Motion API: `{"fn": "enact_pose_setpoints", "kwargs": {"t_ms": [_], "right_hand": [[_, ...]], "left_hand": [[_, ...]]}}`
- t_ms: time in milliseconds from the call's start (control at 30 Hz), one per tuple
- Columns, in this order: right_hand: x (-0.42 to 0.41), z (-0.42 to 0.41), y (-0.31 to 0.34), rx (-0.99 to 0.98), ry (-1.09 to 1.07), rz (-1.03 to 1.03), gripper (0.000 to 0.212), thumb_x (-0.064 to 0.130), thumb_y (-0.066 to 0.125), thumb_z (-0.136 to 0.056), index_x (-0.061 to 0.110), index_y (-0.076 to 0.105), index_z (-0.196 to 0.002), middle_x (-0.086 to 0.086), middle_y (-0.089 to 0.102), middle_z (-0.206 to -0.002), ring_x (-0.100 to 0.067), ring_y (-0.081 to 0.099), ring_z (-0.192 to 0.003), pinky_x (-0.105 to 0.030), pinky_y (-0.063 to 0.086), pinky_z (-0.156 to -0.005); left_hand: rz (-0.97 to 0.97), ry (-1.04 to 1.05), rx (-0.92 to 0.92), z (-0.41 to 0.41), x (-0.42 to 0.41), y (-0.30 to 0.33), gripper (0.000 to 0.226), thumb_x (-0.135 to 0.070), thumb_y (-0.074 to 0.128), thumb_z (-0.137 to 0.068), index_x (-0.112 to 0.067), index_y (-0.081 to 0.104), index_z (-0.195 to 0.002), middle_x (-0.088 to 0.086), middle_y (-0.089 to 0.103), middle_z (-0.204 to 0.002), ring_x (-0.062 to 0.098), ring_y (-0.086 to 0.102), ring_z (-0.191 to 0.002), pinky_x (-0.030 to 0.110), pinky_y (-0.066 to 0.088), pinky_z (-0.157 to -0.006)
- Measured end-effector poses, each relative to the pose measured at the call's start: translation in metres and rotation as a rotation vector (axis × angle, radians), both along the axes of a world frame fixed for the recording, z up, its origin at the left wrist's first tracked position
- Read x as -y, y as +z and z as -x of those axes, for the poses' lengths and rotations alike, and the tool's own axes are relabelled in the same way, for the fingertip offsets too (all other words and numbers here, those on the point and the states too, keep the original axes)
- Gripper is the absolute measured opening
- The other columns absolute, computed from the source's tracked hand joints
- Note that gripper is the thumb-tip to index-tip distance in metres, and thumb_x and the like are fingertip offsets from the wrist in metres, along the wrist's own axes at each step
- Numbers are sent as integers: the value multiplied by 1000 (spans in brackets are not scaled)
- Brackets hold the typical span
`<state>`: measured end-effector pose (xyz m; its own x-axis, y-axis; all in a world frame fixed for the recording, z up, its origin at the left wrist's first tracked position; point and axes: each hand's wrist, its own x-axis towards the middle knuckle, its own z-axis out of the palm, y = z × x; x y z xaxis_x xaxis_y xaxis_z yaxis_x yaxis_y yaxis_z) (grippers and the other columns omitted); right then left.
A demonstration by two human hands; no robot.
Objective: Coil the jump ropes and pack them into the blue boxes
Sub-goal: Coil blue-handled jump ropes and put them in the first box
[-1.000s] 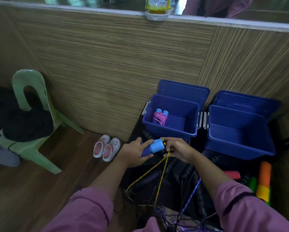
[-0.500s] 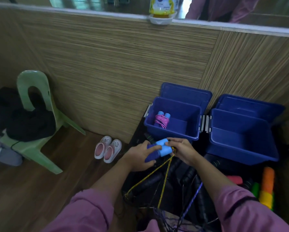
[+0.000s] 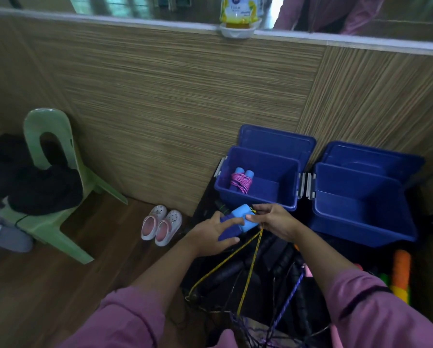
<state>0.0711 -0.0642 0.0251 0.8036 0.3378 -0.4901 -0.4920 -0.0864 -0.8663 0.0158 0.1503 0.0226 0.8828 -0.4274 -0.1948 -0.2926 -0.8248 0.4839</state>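
Before the blue boxes (image 3: 258, 197), both hands (image 3: 210, 234) (image 3: 275, 219) on blue handles (image 3: 240, 219).

I see my left hand (image 3: 211, 234) gripping the paired blue handles (image 3: 238, 221) of a jump rope, while my right hand (image 3: 275, 221) pinches the yellow rope (image 3: 250, 267) at the handles' far end; two strands hang down from there. Just beyond my hands stand two open blue boxes, touching side to side against the wall. The left box (image 3: 258, 199) holds a coiled pink rope (image 3: 241, 182) in its left corner. The right box (image 3: 361, 224) shows only its floor.
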Motion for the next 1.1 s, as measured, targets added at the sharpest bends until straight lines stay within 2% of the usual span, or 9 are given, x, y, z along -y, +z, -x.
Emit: {"fn": "enact_pose_setpoints", "kwargs": {"t_ms": [167,267,333,400,500,700,900,1000,1100], "right_hand": [[2,-2,2,8,-32,-34,22,7,71,-81,3,65,-101,-18,61,-99,-25,48,-83,-27,37,-67],[1,-2,3,-4,-45,-55,31,6,73,-77,-6,64,-104,-22,58,-98,-28,45,-87,-29,38,-68],[1,-2,4,-27,-74,-59,37,5,73,-77,-10,62,-108,-21,58,-96,-27,46,-82,-29,38,-66],[1,-1,6,-38,-68,-63,23,4,71,-80,-7,66,-100,-16,62,-85,-20,50,-71,-27,38,-63],[2,-1,8,-43,-57,-56,9,4,69,-83,-1,69,-90,-5,65,-70,-13,50,-62,-23,39,-59],[2,-2,9,-22,-79,-35,35,22,77,-74,-4,71,-96,-20,62,-95,-28,48,-88,-36,39,-80],[-12,-8,19,-24,-191,-76,44,46,65,-85,3,64,-94,-5,54,-66,-13,46,-54,-24,42,-55],[-23,-9,28,51,-192,-98,32,37,59,-92,4,61,-89,-6,57,-66,-12,44,-51,-22,39,-52],[-36,-7,26,134,-132,-84,17,19,56,-95,6,59,-85,-6,49,-62,-11,45,-48,-22,42,-49]], "left_hand": [[-34,-63,70,0,-1,-6,42,-48,51,-94,-48,42,-135,5,35,-124,14,46,-90,28,44,-91],[-59,-64,124,4,0,-11,40,-50,49,-93,-46,46,-133,7,38,-123,22,54,-90,36,50,-86],[-87,-69,167,6,1,-13,44,-57,47,-89,-46,45,-132,7,41,-120,25,56,-87,39,53,-78],[-119,-73,196,7,2,-15,56,-66,49,-78,-51,38,-130,6,42,-120,25,56,-89,38,54,-76],[-143,-72,177,6,4,-12,61,-51,55,-72,-52,32,-129,6,41,-120,26,56,-84,39,54,-75],[-93,-110,141,4,3,-7,47,-39,51,-79,-51,49,-125,5,42,-117,27,57,-77,37,53,-75],[52,67,21,-4,10,17,44,-33,55,-79,-56,45,-116,-2,39,-100,28,58,-83,34,48,-87],[171,192,3,-18,9,24,45,-42,51,-72,-61,43,-111,-1,43,-99,26,58,-91,34,46,-93],[370,337,47,-35,5,34,45,-44,48,-67,-55,48,-110,4,54,-98,22,58,-87,33,48,-88]]}}
